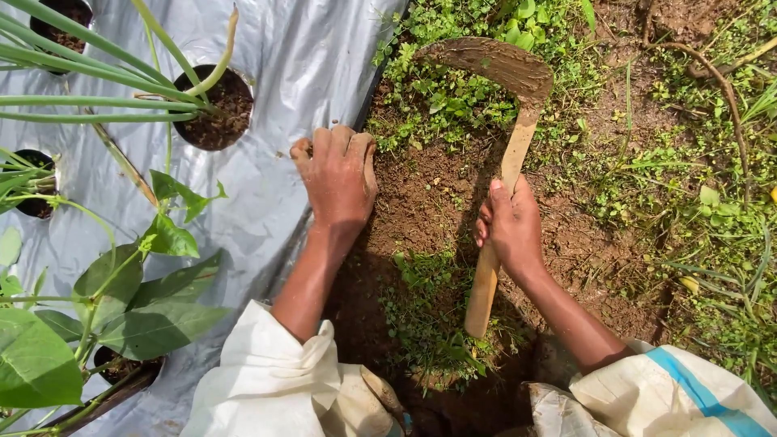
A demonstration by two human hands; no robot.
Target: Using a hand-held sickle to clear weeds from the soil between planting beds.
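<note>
1. The right hand (511,226) is wrapped around the wooden handle (495,243) of a sickle (502,69), fingers pressed closed about the middle of the handle; the handle's near end sticks out below the fist.
2. The sickle's curved, mud-coated blade lies at the far end, arching leftward over a patch of low green weeds (437,105).
3. The left hand (338,180) rests palm down with fingers together and bent, gripping nothing that can be made out, pressed on the soil right at the edge of the silver plastic sheet (324,57).
4. That sheet edge runs diagonally from far right to near left, just beside the left hand; everything left of it is covered bed.
5. Round holes in the sheet hold soil, the nearest being the planting hole (217,109) far-left of the left hand, with long green stalks crossing it.
6. A broad-leaved plant (121,299) crowds the near-left corner.
7. Between the two hands lies bare brown soil (421,202), the only open strip.
8. To the right, grass and a woody root (720,81) fringe the dirt.
</note>
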